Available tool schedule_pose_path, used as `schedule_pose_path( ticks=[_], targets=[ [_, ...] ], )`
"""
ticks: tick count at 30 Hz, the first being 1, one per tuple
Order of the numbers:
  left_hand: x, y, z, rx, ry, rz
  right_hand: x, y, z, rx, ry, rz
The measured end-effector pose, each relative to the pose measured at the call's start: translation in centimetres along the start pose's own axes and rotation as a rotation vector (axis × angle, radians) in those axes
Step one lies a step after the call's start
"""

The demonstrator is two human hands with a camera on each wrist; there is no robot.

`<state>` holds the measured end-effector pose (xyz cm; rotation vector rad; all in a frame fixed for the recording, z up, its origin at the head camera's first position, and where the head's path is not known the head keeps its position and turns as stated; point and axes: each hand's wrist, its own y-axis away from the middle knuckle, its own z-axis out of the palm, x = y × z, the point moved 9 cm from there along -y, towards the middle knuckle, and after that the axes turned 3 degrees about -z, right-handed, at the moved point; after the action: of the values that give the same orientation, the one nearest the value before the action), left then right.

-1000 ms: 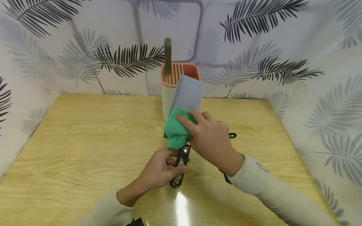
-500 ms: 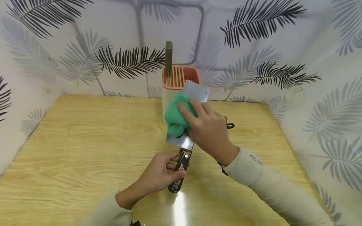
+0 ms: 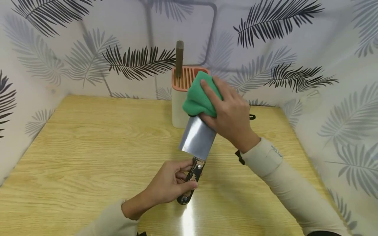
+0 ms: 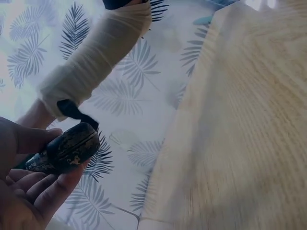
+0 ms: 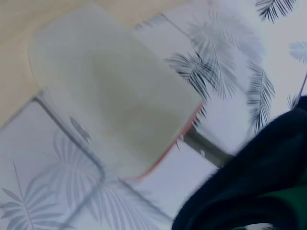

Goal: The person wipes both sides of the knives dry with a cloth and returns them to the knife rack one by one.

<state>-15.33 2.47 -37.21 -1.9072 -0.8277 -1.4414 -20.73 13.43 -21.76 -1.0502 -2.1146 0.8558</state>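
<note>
In the head view, my left hand point(image 3: 172, 183) grips the worn black handle of a cleaver point(image 3: 197, 139), thumb on top. The blade is tilted up, pointing away toward the back. My right hand point(image 3: 233, 114) holds a bunched green cloth point(image 3: 198, 96) against the far part of the blade, which the cloth covers. The left wrist view has the mottled handle end of the cleaver point(image 4: 72, 148) between thumb and fingers. Low in the right wrist view, a dark, blurred shape with some green fills the corner; the right hand's fingers cannot be made out there.
Behind the blade stands a cream knife holder point(image 3: 179, 113) with an orange slotted top. A dark-handled knife point(image 3: 179, 59) is upright in its left slots. A small black loop point(image 3: 252, 117) shows beyond my right hand. Leaf-patterned fabric surrounds the wooden table point(image 3: 103, 144).
My right hand has slid the green cloth up the blade, from near the handle to the far end, baring the lower blade. The left hand keeps its grip, nearly still.
</note>
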Motion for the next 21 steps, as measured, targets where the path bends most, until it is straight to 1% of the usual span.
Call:
schedule_pose_path(
  ticks=[2, 5, 7, 9, 11, 13, 15, 18, 20, 21],
  targets=[
    [0.0, 0.0, -0.3, 0.023, -0.03, -0.004, -0.9, 0.6, 0.3, -0.037, -0.035, -0.039],
    [0.3, -0.2, -0.9, 0.049, -0.043, 0.007, -3.7, 1.8, 0.4, -0.07, -0.079, -0.136],
    [0.7, -0.3, -1.3, 0.064, -0.017, 0.04, -5.4, 2.7, 0.2, -0.083, -0.114, -0.185],
    [1.2, -0.4, -1.7, 0.084, 0.014, 0.07, -6.6, 3.4, -0.2, -0.079, -0.148, -0.212],
    [1.7, -0.4, -2.2, 0.114, 0.034, 0.099, -7.4, 4.0, -0.6, -0.065, -0.181, -0.218],
    [2.2, -0.6, -2.8, 0.147, 0.038, 0.13, -8.0, 4.5, -1.2, -0.03, -0.216, -0.212],
    [2.5, -0.6, -3.4, 0.173, 0.007, 0.16, -8.3, 5.0, -1.8, 0.007, -0.254, -0.202],
    [3.1, -0.7, -4.1, 0.206, -0.063, 0.219, -8.4, 5.9, -2.5, 0.056, -0.298, -0.19],
    [3.4, -0.8, -4.3, 0.219, -0.094, 0.232, -8.3, 6.4, -2.8, 0.082, -0.317, -0.186],
    [3.4, -0.9, -4.4, 0.22, -0.095, 0.236, -8.2, 6.6, -2.9, 0.096, -0.325, -0.184]
  ],
)
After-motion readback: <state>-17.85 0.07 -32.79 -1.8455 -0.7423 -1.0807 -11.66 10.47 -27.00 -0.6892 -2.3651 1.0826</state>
